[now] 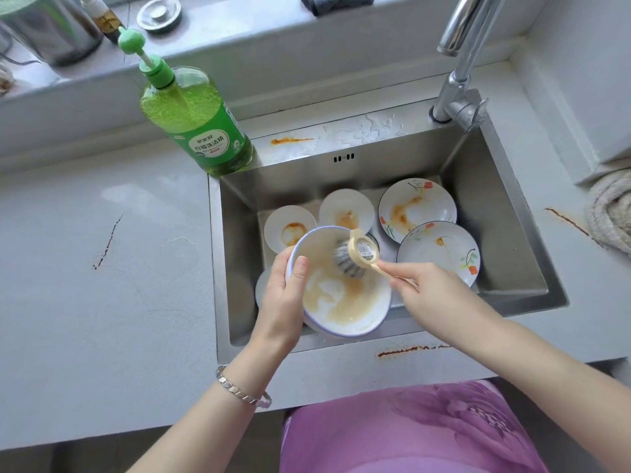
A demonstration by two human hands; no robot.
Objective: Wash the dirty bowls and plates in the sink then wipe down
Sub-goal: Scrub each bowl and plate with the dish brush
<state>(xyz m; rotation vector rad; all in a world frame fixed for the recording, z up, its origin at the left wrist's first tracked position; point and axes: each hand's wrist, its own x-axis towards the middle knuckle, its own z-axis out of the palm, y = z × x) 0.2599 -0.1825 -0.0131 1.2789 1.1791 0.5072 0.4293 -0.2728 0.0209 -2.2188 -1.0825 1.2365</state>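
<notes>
- The left hand (pixel 283 302) grips a white bowl (pixel 345 302) by its rim: the thumb lies curled over the edge onto the inner wall, and the other fingers are hidden behind the bowl.
- The right hand (pixel 426 295) pinches the thin cream handle of a scrubber (pixel 350 264) between thumb and curled fingers (pixel 397 273).
- The scrubber's grey wire head presses against the inner wall of the bowl, near its far rim.
- The bowl is tilted toward the person, held over the front left part of the sink (pixel 505 233). Brown, soapy smears coat its inside.
- A silver bracelet (pixel 239 390) circles the left wrist.
- On the sink floor behind the bowl lie two small plain dishes (pixel 290 225), both stained orange.
- In the sink's back right part, two flowered plates (pixel 418 206) overlap, the farther one smeared orange.
- A green detergent bottle (pixel 194 121) with a pump stands at the sink's back left corner.
- The tap (pixel 457 80) rises from the sink's back right corner.
- Orange-brown streaks (pixel 409 350) mark the counter (pixel 102 285) in front of the sink.
</notes>
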